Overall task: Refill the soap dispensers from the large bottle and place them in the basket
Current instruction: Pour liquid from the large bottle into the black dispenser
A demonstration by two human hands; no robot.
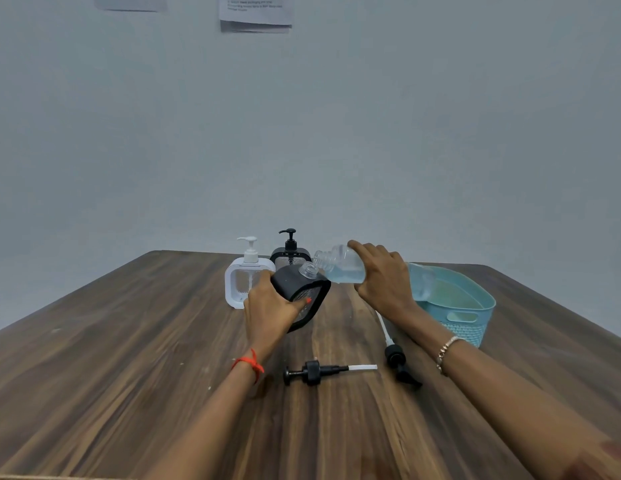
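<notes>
Left hand (267, 308) grips the tilted black square dispenser (304, 299), neck open. Right hand (383, 277) wraps the clear ribbed bottle (340, 265), mouths nearly touching.

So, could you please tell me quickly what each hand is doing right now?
Left hand: holding the tilted black dispenser.
Right hand: holding the tilted clear bottle.

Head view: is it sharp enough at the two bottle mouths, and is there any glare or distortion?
Head view: light soft and even, no harsh shadows or glare on the table; wide-angle lens bows the table's edges; large bottle and tilted black dispenser slightly soft, both mouths distinct; bottom right corner smeared; wall notice unreadable.
</notes>
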